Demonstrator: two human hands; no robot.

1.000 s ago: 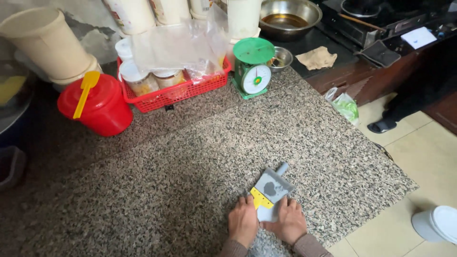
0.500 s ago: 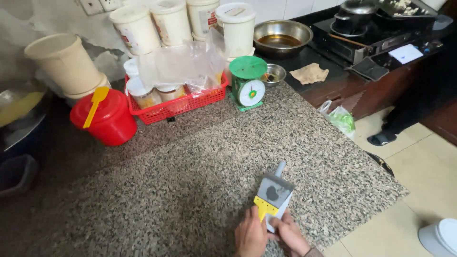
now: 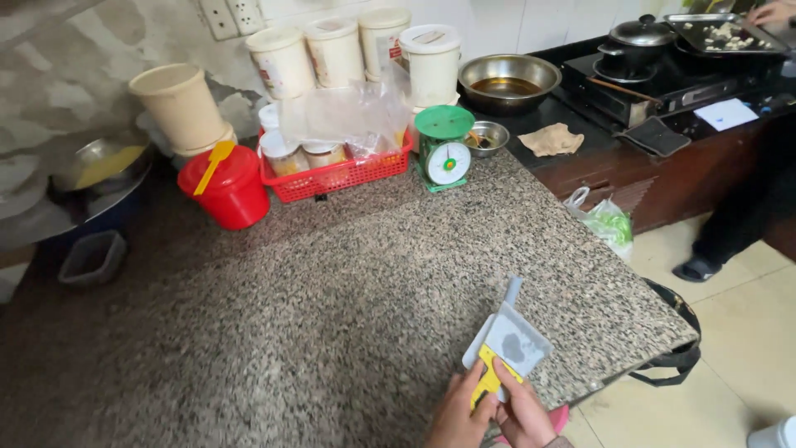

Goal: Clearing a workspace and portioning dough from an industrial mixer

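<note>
A small grey dustpan (image 3: pixel 512 338) with a dark smear inside lies tilted at the near right edge of the speckled granite counter (image 3: pixel 332 282). Its handle points away from me. A yellow scraper (image 3: pixel 489 383) rests at the pan's near lip. My left hand (image 3: pixel 458 412) pinches the yellow scraper from the left. My right hand (image 3: pixel 526 415) grips the near end of the dustpan from the right. Both hands are at the bottom of the view, partly cut off.
At the back stand a red lidded bucket (image 3: pixel 232 187) with a yellow scoop, a red basket (image 3: pixel 340 174) of jars, a green scale (image 3: pixel 445 149), tubs and a steel bowl (image 3: pixel 507 81). A stove (image 3: pixel 663 66) is far right. Another person's sandalled foot (image 3: pixel 696 267) is on the floor.
The view has swung left and back. The dustpan has been lifted and turned at the counter's edge, and my hands have moved from flat on it to gripping its near end.
</note>
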